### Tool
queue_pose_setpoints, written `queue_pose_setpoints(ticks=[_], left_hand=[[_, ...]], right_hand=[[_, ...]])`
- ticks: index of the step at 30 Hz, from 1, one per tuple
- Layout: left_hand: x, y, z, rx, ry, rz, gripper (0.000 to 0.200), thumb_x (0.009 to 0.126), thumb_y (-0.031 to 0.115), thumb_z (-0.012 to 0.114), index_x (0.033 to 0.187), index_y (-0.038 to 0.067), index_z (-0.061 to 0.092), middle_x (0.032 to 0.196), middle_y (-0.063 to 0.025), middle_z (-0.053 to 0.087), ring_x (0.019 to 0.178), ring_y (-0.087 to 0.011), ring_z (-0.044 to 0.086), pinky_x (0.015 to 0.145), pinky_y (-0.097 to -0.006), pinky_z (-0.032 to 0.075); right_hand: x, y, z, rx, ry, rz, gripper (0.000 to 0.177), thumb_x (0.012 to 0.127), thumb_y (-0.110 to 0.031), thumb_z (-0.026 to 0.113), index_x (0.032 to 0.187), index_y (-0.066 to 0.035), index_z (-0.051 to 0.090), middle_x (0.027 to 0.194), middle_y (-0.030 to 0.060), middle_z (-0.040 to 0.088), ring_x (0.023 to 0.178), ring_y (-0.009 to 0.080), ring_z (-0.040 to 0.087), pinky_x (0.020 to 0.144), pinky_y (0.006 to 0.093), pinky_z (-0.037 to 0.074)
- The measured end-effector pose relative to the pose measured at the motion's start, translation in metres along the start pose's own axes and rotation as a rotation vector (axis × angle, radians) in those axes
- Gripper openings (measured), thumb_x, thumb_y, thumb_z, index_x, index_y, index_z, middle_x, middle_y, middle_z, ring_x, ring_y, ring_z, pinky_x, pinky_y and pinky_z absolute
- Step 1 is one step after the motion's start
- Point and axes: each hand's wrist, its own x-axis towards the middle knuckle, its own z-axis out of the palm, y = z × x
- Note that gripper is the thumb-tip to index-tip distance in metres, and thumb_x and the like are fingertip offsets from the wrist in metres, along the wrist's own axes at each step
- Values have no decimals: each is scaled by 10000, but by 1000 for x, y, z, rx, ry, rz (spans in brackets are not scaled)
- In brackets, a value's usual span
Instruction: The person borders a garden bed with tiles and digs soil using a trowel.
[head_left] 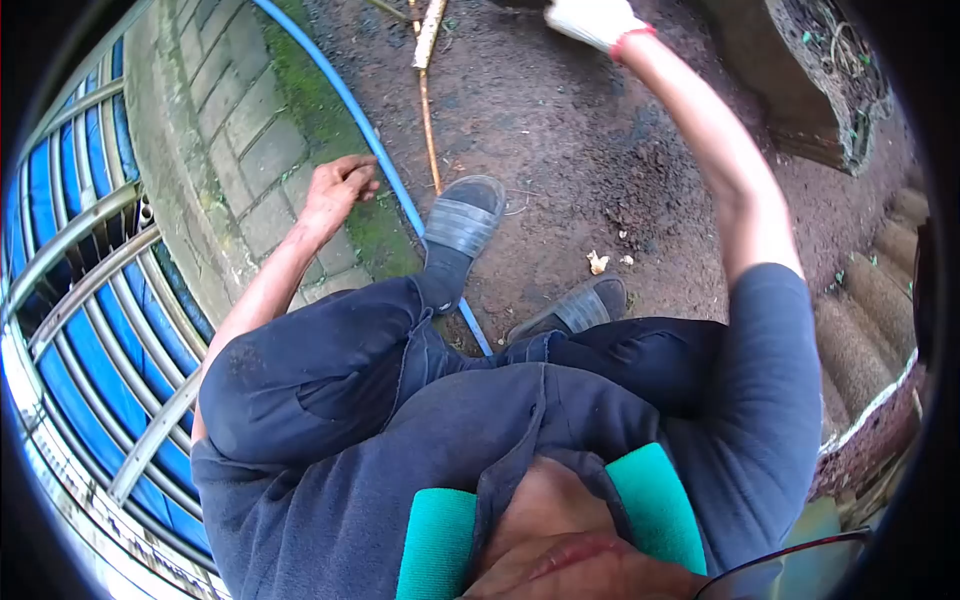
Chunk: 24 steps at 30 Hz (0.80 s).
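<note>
My left hand (341, 187) is bare and hangs over the mossy edge of the paving, left of the blue hose (345, 92). Its fingers are loosely bent and a little apart, with nothing seen in them. At the top edge, my right hand (594, 20) wears a white glove with a red cuff. Its fingers are closed at a dark object (524, 4), mostly cut off by the frame, so I cannot make out what it is. A thin brown stick (427, 120) with a pale wrapped part lies on the soil between my hands.
My sandalled feet (465, 217) rest on dark soil (560, 150). Metal bars (95, 215) over blue sheeting stand at the left beside the paving (235, 110). A concrete block (815, 90) is at the upper right, with rounded step-like edges (855, 325) below it.
</note>
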Motion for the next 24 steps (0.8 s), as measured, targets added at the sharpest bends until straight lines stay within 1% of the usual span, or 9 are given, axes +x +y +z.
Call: queue_pose_setpoints(ticks=[2, 5, 7, 9, 13, 15, 19, 22, 24], left_hand=[[3, 8, 8, 124, -24, 30, 346, 977, 185, 573, 1252, -12, 645, 968, -99, 700, 876, -147, 675, 780, -268, 546], [22, -28, 30, 328, -44, 192, 333, 953, 172, 584, 1218, -13, 664, 948, -115, 721, 899, -163, 677, 800, -291, 537], [31, -33, 47, 507, -58, 202, 350, 922, 228, 601, 1178, 6, 689, 1017, -170, 730, 947, -241, 693, 868, -338, 531], [43, -36, 57, 619, -74, 264, 420, 898, 335, 585, 1153, 22, 698, 1096, -235, 693, 1044, -370, 665, 937, -396, 508], [57, -21, 76, 713, -96, 167, 420, 883, 364, 596, 1055, 1, 719, 982, -260, 695, 988, -391, 674, 873, -435, 519], [63, -17, 82, 765, -105, 155, 433, 870, 390, 609, 1001, -6, 726, 922, -272, 689, 944, -406, 679, 834, -456, 521], [88, -41, 86, 760, 51, 203, 450, 830, 424, 639, 886, -14, 731, 901, -297, 678, 913, -430, 673, 805, -479, 517], [87, -19, 90, 750, 73, 113, 407, 797, 338, 628, 908, -43, 718, 1018, -298, 677, 1027, -443, 648, 900, -480, 526], [100, -26, 93, 727, 174, 132, 392, 790, 324, 628, 918, -35, 721, 1021, -296, 678, 1024, -443, 650, 899, -482, 527]], right_hand=[[13, -17, 27, 62, 196, 21, 226, 734, -106, 547, 868, -54, 721, 837, 228, 687, 884, 393, 672, 811, 463, 523], [-14, -32, 26, 10, -181, -51, 266, 786, -173, 620, 1011, -56, 700, 948, 212, 708, 920, 350, 695, 872, 430, 544], [-61, -27, 27, -37, -222, -218, 262, 743, -122, 608, 975, -52, 708, 978, 199, 707, 960, 356, 683, 883, 451, 537], [-94, -30, 4, -87, -444, -276, 270, 745, -96, 585, 983, -44, 702, 984, 196, 706, 966, 359, 679, 880, 452, 537], [-78, -31, -8, -107, -219, -277, 218, 785, -110, 571, 936, -40, 710, 981, 193, 706, 967, 360, 678, 876, 452, 537], [-44, -40, 17, 87, 119, -239, 206, 810, -117, 559, 920, -41, 717, 957, 195, 707, 944, 371, 683, 851, 461, 544], [-27, -63, 66, -21, 181, -161, 217, 825, -118, 542, 902, -41, 729, 920, 206, 709, 869, 393, 692, 790, 476, 562], [-70, -62, 44, -72, -140, -359, 192, 761, -85, 571, 856, -21, 726, 903, 218, 706, 859, 404, 688, 769, 464, 560], [-109, -56, 39, -50, -262, -329, 188, 729, -87, 585, 833, -15, 725, 889, 223, 705, 845, 406, 688, 764, 462, 558]])
